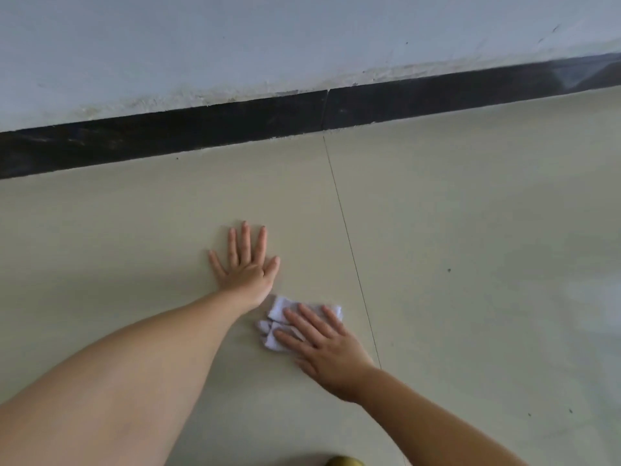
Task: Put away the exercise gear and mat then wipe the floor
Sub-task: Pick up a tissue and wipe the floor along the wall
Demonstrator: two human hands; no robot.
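Note:
My left hand (247, 264) lies flat on the beige tiled floor (470, 247), palm down with the fingers spread and nothing in it. Just to its lower right, my right hand (326, 344) presses flat on a small crumpled white cloth (279, 311) on the floor. The fingers cover most of the cloth; its left and upper edges stick out. No exercise gear and no mat are in view.
A black skirting board (201, 129) runs along the foot of a white wall (268, 38) beyond my hands. A thin tile joint (349, 243) runs from the skirting past my right hand. A yellowish rounded object (346, 461) peeks in at the bottom edge.

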